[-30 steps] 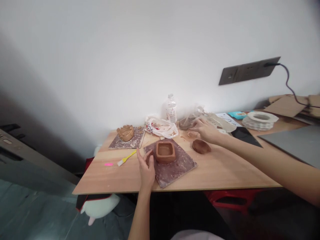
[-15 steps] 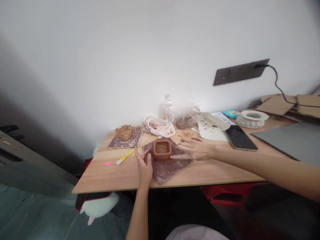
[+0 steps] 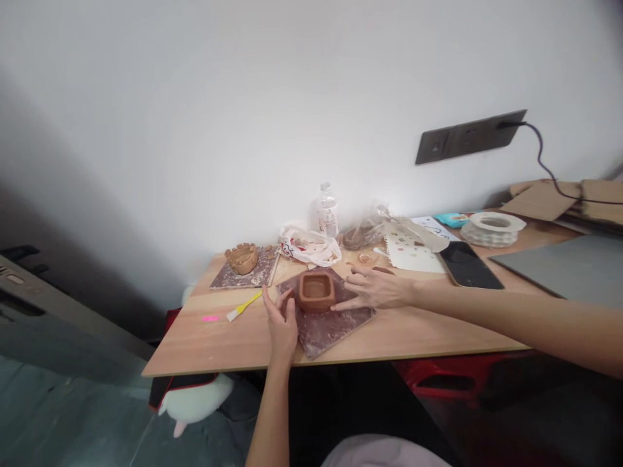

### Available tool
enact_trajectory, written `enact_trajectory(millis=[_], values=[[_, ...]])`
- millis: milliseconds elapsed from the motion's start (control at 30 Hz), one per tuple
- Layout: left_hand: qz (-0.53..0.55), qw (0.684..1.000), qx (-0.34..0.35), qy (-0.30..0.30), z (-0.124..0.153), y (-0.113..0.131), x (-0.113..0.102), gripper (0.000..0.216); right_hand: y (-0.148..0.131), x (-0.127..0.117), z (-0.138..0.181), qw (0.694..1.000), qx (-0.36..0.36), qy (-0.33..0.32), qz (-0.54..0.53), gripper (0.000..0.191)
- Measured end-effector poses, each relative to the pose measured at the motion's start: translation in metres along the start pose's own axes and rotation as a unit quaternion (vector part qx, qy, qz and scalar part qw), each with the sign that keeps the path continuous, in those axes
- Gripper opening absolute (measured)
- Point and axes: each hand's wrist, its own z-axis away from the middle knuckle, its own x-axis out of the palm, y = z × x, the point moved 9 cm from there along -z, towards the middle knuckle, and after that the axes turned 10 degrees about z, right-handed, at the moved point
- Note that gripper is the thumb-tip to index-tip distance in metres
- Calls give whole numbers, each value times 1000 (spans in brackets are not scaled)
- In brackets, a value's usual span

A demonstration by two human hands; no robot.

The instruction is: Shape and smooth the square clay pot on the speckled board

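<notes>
A square brown clay pot (image 3: 316, 291) sits on a dark mottled board (image 3: 331, 324) at the table's near edge. My left hand (image 3: 281, 321) is at the pot's left side, fingers apart, thumb and fingertips touching its wall. My right hand (image 3: 372, 290) lies flat on the board at the pot's right, fingers spread, fingertips against the pot. Neither hand grips anything.
A second board with a ridged clay piece (image 3: 242, 257) lies at the back left. A yellow brush (image 3: 243, 306), a pink scrap (image 3: 210, 318), a water bottle (image 3: 328, 210), plastic bags (image 3: 310, 247), a phone (image 3: 470, 264), a tape roll (image 3: 493, 228) and a laptop (image 3: 569, 266) share the wooden table (image 3: 428, 331).
My right hand came back from the bags at the rear to the right side of the clay pot and now rests there. My left hand stayed by the pot.
</notes>
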Motion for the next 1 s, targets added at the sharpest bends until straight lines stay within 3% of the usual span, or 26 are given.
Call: enact_trajectory(millis=[200, 267, 333, 433, 500, 533, 567, 633, 667, 700, 733, 800, 1000], values=[[9, 1000, -5, 1, -1, -2, 0, 80, 0, -12, 6, 995, 8, -17, -93, 66], [9, 1000, -4, 4, -1, -2, 0, 80, 4, -16, 10, 985, 86, -19, -150, 62], [9, 1000, -3, 6, -1, -1, 0, 80, 10, -12, 17, 946, 232, -27, -223, 58], [5, 1000, -2, 8, -1, -1, -1, 81, 4, 0, 30, 824, 447, -52, -345, 58], [4, 1000, -3, 5, -1, 0, 0, 83, -11, 4, 26, 725, 523, -71, -442, 66], [4, 1000, -4, 3, -1, 0, 0, 83, -20, 5, 19, 661, 545, -79, -510, 73], [4, 1000, -4, 0, -1, 0, 1, 84, -32, 6, 11, 575, 559, -90, -590, 78], [-3, 1000, -4, -4, -1, 1, 1, 83, -51, 1, -2, 379, 600, -81, -700, 87], [-8, 1000, -2, -7, 0, 1, 2, 82, -57, -3, -9, 302, 614, -64, -727, 91], [-12, 1000, 0, -9, 0, 2, 2, 81, -60, -8, -15, 244, 623, -44, -742, 94], [-15, 1000, 1, -11, 0, 2, 2, 80, -62, -11, -22, 207, 627, -25, -751, 96], [-15, 1000, 2, -14, -1, 2, 3, 79, -63, -14, -35, 174, 625, 2, -761, 97], [3, 1000, 10, 1, -2, 1, 0, 80, -75, -10, -53, 151, 633, 21, -759, 90]])
